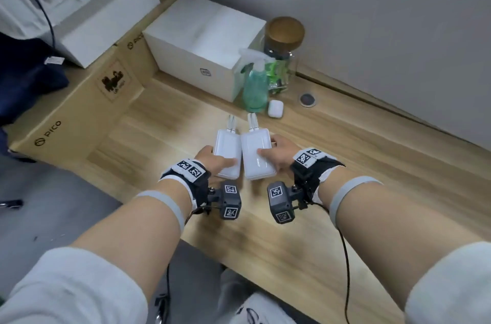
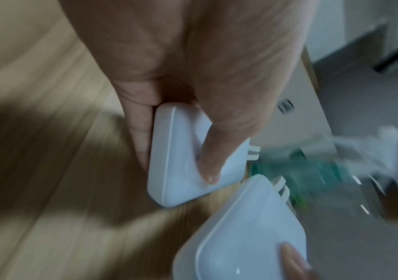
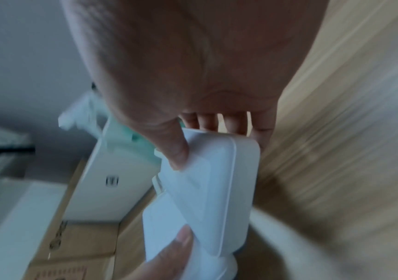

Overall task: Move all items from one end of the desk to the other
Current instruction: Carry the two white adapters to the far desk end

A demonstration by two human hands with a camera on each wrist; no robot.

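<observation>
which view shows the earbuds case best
The head view: the white earbuds case lies whole and unobstructed on the desk, right of the green spray bottle. Neither wrist view shows it; both are blurred and filled by a hand gripping a white power bank.

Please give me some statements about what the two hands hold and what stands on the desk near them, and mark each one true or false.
1. Each hand grips one white power bank: left hand on the left power bank, right hand on the right power bank. True.
2. The spray bottle lies on its side. False: it stands upright.
3. The earbud case sits on the desk beside the spray bottle. True.
4. The jar has no lid. False: a brown lid closes it.
5. The right hand is empty. False: it holds a power bank.
</observation>
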